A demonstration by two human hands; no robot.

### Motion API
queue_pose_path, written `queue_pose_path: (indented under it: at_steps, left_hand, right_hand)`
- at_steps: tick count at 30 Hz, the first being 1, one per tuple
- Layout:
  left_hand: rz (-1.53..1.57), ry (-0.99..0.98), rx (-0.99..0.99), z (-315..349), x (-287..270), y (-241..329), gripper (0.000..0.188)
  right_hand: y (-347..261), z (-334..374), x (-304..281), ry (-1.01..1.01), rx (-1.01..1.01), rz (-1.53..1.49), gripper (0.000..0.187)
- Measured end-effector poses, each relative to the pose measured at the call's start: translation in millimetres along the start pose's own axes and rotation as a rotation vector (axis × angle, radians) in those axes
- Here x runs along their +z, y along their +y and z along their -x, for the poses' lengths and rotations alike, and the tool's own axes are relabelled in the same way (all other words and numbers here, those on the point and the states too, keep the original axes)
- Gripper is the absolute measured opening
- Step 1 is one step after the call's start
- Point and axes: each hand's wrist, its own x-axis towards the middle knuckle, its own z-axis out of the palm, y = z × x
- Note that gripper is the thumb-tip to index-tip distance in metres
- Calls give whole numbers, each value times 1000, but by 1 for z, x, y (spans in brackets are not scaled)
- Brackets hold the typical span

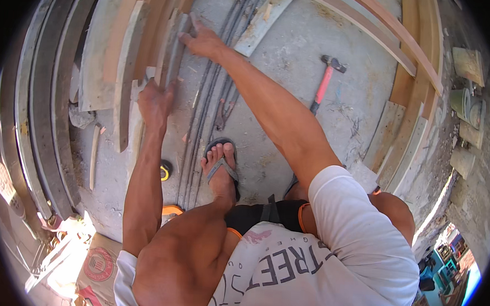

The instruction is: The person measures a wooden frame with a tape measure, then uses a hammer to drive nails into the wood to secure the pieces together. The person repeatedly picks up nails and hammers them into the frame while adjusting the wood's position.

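A narrow, weathered wooden plank point(175, 51) stretches away from me at the upper left. My left hand point(156, 103) is closed around its near end, with some fingers hidden. Farther along, my right hand point(204, 42) grips the plank's right edge, thumb and forefinger against the wood. Just left of the plank lie a shorter grey board point(129, 80) and wide reddish-brown boards point(153, 32). Dark metal rods point(203, 101) run along the floor beneath my right wrist.
A hammer point(323, 85) with a red handle lies on the concrete floor point(365, 76) right of my right forearm. A yellow-and-black tape measure point(165, 170) sits near my left forearm. Long timbers point(40, 103) line the left side; more boards point(404, 122) line the right.
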Motion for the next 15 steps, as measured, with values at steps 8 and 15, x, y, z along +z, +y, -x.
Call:
queue_pose_path:
  at_steps: [8, 15]
  left_hand:
    - [-27, -5, -40, -4, 4, 1, 56]
    - [20, 65, 91, -2, 7, 1, 64]
  right_hand:
    - [-15, 141, -255, -154, -100, 1098, 31]
    - [112, 344, -370, 148, 573, 764, 20]
